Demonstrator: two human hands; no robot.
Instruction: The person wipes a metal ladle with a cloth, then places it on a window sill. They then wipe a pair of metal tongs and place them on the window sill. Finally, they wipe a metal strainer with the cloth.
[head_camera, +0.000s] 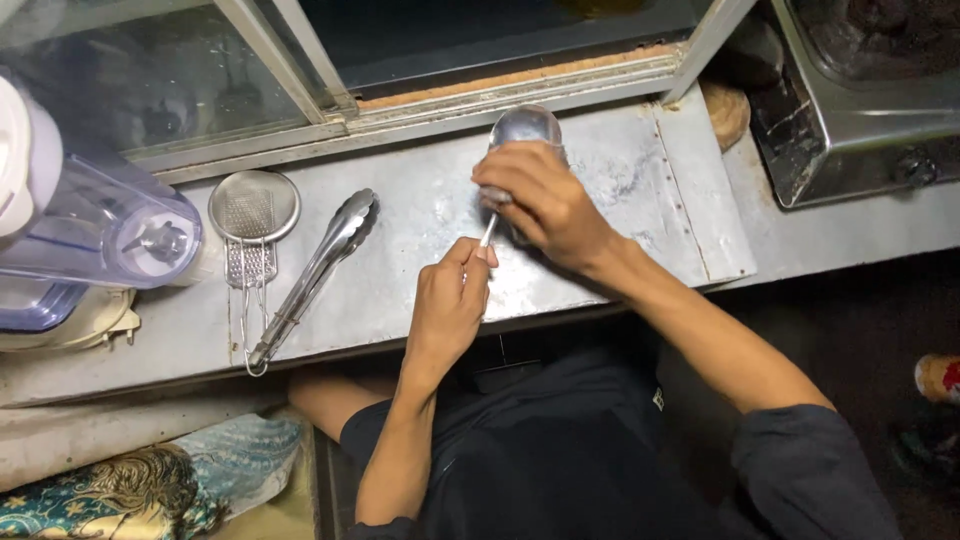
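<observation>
Dim overall; light falls on the metal counter (620, 190), glare toward 12 o'clock, deep shadow at 5 o'clock, edges soft.

Dark clothes, bare forearms

A dark navy top with sleeves pushed up past both elbows fills the lower centre of the frame; hands bare, no rings.

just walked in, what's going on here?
A person at a metal counter holds a steel ladle in both hands. The right hand covers the bowl end; the left hand pinches the thin handle. Tongs and a small grater lie to the left, beside a blender jug. A stove sits at right.
</observation>
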